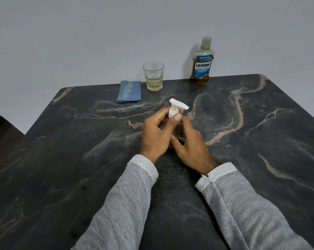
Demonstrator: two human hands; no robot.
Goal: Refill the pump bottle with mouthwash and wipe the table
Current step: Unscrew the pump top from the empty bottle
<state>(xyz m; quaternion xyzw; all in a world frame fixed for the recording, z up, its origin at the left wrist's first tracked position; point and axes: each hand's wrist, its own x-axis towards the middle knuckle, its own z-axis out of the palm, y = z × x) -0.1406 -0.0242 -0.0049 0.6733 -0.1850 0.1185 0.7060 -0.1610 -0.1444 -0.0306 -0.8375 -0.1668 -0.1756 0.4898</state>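
A small pump bottle with a white pump head (177,107) stands at the middle of the dark marble table (80,159). My left hand (157,134) grips the white collar of the pump with thumb and fingers. My right hand (192,143) wraps around the bottle's body, which is almost fully hidden. A mouthwash bottle (201,64) with a blue label and amber liquid stands capped at the table's far edge. A folded blue cloth (129,91) lies at the far left of centre.
A clear glass (153,76) with a little yellowish liquid stands between the cloth and the mouthwash bottle. A pale wall rises right behind the table's far edge. A dark floor shows past the left edge.
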